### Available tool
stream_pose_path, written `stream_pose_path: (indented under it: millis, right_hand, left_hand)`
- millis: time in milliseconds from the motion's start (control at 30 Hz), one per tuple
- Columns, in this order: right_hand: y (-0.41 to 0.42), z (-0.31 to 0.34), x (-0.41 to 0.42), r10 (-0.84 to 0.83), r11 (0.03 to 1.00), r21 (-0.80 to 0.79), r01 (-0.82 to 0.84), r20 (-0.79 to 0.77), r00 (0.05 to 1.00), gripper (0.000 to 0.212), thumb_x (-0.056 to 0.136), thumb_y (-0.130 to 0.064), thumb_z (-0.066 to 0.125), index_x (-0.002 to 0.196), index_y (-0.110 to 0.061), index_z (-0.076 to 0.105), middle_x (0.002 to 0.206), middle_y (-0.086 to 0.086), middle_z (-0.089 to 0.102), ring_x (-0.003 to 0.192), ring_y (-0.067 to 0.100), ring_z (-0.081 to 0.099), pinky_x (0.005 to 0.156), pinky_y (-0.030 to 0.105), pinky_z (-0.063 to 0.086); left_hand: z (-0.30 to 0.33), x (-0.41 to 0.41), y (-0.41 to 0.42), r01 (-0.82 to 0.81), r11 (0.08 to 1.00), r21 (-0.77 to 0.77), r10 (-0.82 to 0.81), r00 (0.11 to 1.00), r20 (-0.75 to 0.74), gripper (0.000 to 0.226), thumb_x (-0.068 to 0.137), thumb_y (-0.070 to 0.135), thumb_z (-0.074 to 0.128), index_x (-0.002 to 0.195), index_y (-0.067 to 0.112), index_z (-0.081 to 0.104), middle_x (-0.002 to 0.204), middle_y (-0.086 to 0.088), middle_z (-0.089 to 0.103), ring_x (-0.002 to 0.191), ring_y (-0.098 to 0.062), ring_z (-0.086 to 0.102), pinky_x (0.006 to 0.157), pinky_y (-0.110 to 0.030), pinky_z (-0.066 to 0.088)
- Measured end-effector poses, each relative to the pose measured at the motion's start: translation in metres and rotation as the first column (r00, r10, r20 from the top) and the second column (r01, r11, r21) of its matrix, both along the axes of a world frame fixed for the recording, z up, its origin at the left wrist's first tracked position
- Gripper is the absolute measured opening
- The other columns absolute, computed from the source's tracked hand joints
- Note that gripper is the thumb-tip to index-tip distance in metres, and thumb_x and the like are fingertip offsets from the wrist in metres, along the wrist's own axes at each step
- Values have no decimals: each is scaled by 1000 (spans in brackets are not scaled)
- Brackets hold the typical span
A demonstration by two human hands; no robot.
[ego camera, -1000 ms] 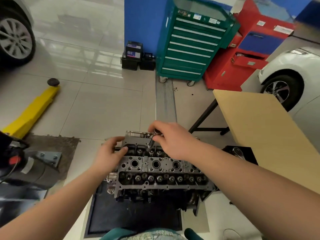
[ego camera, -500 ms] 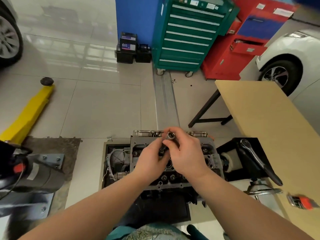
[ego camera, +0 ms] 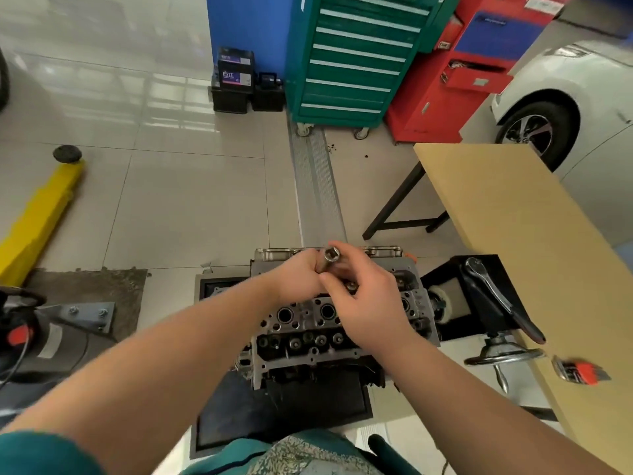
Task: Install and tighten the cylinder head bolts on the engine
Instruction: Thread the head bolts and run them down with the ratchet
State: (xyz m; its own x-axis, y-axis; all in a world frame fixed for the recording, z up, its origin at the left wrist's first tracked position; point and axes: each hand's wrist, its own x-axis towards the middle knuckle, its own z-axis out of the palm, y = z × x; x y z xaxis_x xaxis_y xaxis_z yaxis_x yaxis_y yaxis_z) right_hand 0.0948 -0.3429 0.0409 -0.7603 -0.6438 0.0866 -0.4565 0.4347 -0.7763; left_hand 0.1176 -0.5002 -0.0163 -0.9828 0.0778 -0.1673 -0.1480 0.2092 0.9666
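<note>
Centrally, a grey metal cylinder head (ego camera: 308, 323) sits on an engine on a stand, its top showing round dark bores and rows of small bolt heads. Both hands meet over its far half, hiding that part. The left hand (ego camera: 301, 277) grips the shaft of a silver socket extension (ego camera: 329, 258), its open end tilted up; the right hand (ego camera: 368, 299) pinches its lower end, which is hidden. A ratchet handle (ego camera: 496, 296) lies to the right beside a tan table (ego camera: 513, 217). Beyond stand a green tool cabinet (ego camera: 356, 60) and a battery (ego camera: 236, 68) whose label is unreadable.
</note>
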Motion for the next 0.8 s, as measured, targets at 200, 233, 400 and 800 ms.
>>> stream_pose_path:
  millis: [200,233,400,800]
  right_hand:
    - [7,10,-15,87,988,125,-85,-11,996,44,101,-23,60,138,-45,53,112,-21,69,105,-7,61,85,2,42]
    - [6,10,-15,79,989,125,-74,-32,996,39,100,-23,61,134,-42,57,112,-18,70,106,-7,62,86,3,42]
    - [-4,6,5,-34,998,42,36,-51,998,30,99,-18,66,128,-25,65,108,-12,72,105,-1,66,95,20,54]
    - [-9,7,8,-139,989,51,142,-49,989,33,83,-60,67,101,-34,59,92,-18,69,90,-3,66,80,24,58]
  left_hand:
    - [-4,3,8,-119,991,-59,121,992,26,11,93,17,66,87,9,66,77,5,66,71,-15,60,76,-47,54]
    - [-7,11,14,-255,966,-35,255,967,-4,8,91,22,65,87,15,68,78,3,68,71,-17,62,73,-44,57]
    - [-23,39,69,-699,709,95,706,699,-115,12,97,26,63,101,37,66,90,14,73,80,-2,69,67,-21,53]
    - [-8,5,32,-286,920,-268,302,953,20,26,99,6,57,74,6,61,70,-9,69,66,-29,64,66,-44,59]
